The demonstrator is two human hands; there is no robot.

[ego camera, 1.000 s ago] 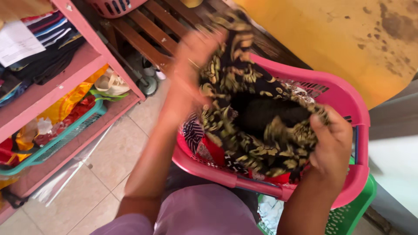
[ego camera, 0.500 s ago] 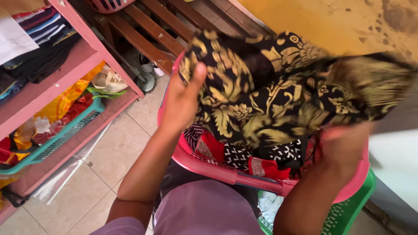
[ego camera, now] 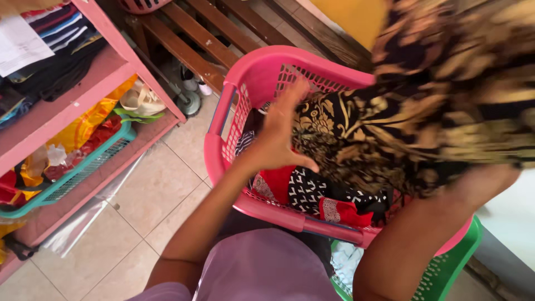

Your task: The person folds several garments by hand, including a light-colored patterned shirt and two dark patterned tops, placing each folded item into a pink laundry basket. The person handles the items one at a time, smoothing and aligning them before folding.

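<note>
black-and-gold patterned cloth (ego camera: 446,100) hangs lifted over the pink laundry basket (ego camera: 234,111), blurred at the upper right. the left hand (ego camera: 278,136) hovers over the basket with fingers (ego camera: 298,95) spread and loose, just beside the cloth's lower edge. the right hand is hidden under the cloth, so i cannot tell its grip. red and black-white clothes (ego camera: 312,192) lie in the basket.

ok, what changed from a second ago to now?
The black-and-gold cloth went from bunched over the pink basket to lifted and spread up to the right. The left hand let go and is open above the basket. The right hand is now hidden behind the cloth. The basket and the pink shelf stayed put.
</note>
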